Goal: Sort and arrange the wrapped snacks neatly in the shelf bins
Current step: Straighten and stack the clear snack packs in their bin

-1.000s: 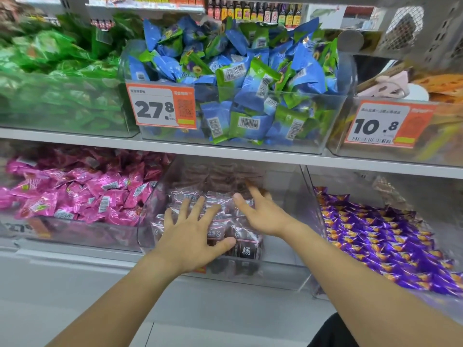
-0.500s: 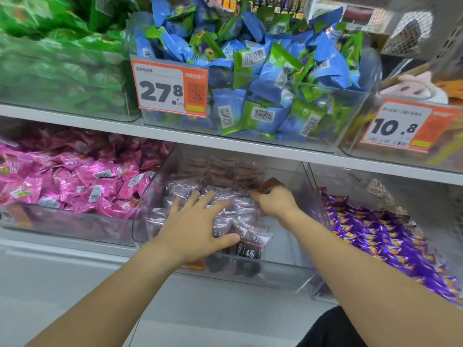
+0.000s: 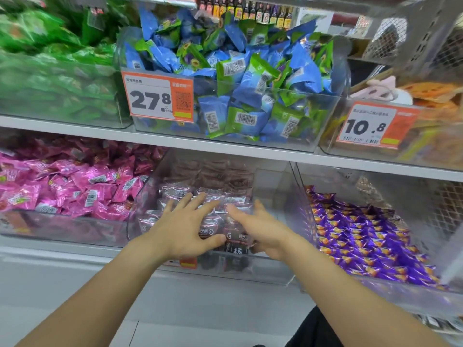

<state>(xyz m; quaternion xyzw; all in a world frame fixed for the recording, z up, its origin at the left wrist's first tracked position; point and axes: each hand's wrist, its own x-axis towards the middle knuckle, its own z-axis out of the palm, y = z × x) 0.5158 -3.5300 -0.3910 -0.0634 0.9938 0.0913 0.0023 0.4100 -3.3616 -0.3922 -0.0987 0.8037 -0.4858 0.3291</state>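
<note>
Wrapped snacks [image 3: 210, 196] in clear bin [image 3: 283, 196]

My left hand [image 3: 184, 231] and right hand [image 3: 263, 229] lie side by side on the dark wrapped snack packs [image 3: 220, 196] in the clear plastic middle bin [image 3: 270, 271] on the lower shelf. Left of it, a clear bin of pink wrapped snacks [image 3: 75, 186]; right of it, a clear bin of purple wrapped candies [image 3: 363, 236]. On the white shelf board [image 3: 100, 132] above: green packets [image 3: 50, 71] left, blue-and-green packets [image 3: 238, 78] directly over the middle bin with an orange-and-white price tag [image 3: 157, 96] on its front, orange packets [image 3: 436, 96] right. Small dark bottles [image 3: 250, 11] stand behind.
</note>
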